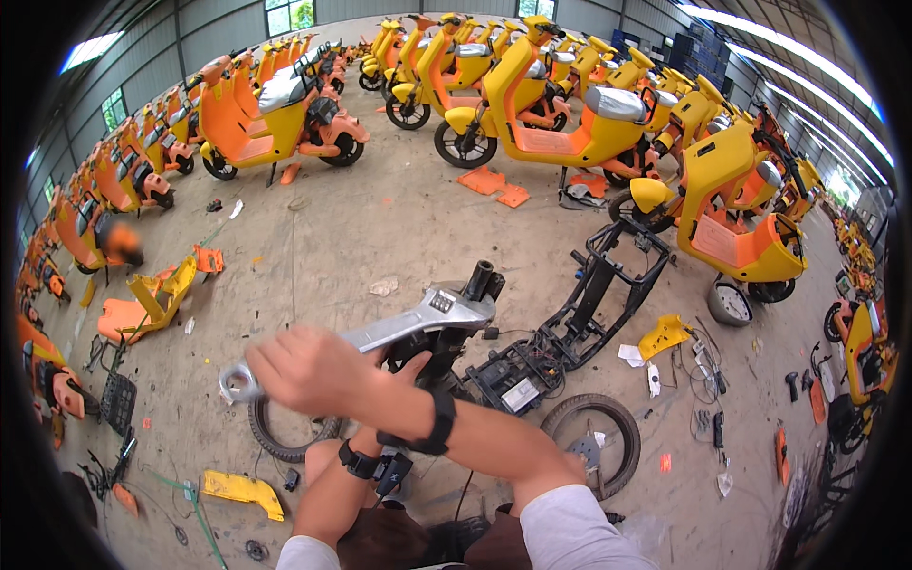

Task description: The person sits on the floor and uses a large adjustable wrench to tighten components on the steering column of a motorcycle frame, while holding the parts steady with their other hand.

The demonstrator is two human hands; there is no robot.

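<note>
My right hand (306, 369) reaches across from the lower right and grips the handle of a large silver adjustable wrench (399, 328). The wrench's jaw end lies at a black steering tube (480, 280) on a stripped black scooter frame (608, 275) lying on the concrete floor. My left hand (407, 367) comes up beneath the right forearm, mostly hidden by it. Its fingers rest against the black frame part just under the wrench, and its grip cannot be made out. Both wrists wear black bands.
Loose tyres (594, 435) (275, 437) lie on the floor by my knees. Yellow panels (242, 489) (665, 332), a small wheel (730, 302), cables and hand tools are scattered around. Rows of yellow and orange scooters (541, 114) ring the floor.
</note>
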